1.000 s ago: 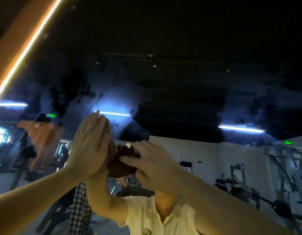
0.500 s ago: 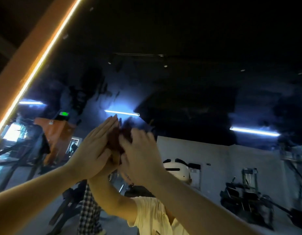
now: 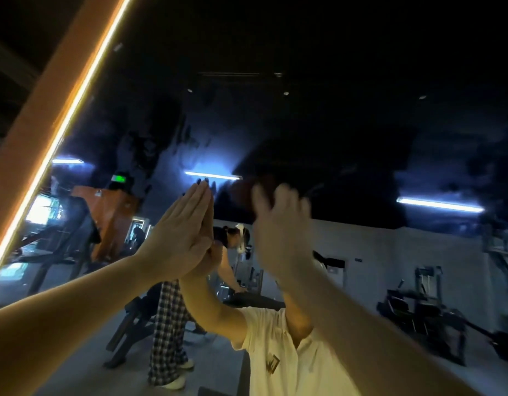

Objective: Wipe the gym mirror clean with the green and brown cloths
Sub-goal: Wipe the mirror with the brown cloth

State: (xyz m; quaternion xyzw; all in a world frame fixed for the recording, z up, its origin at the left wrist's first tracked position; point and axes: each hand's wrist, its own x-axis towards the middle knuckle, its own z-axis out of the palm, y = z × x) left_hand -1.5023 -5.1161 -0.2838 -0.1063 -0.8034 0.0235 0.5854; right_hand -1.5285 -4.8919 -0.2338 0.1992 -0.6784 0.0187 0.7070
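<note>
The gym mirror (image 3: 332, 124) fills the view, dark and streaked in its upper part. My left hand (image 3: 184, 238) lies flat against the glass, fingers straight and together, meeting its own reflection. My right hand (image 3: 278, 224), blurred by motion, holds the bunched brown cloth (image 3: 245, 192) against the mirror just right of the left hand, with its fingers over the bundle. Only a dark reddish edge of the cloth shows past the thumb. No green cloth is in view.
An orange frame with a lit strip (image 3: 75, 95) runs along the mirror's left edge. Reflected in the glass are my white shirt (image 3: 275, 352), a person in checked trousers (image 3: 170, 324) bending over a bench, and gym machines (image 3: 424, 304).
My right hand has carried the brown cloth up and to the right, away from the left hand. The left hand stays flat on the glass. The view has shifted slightly.
</note>
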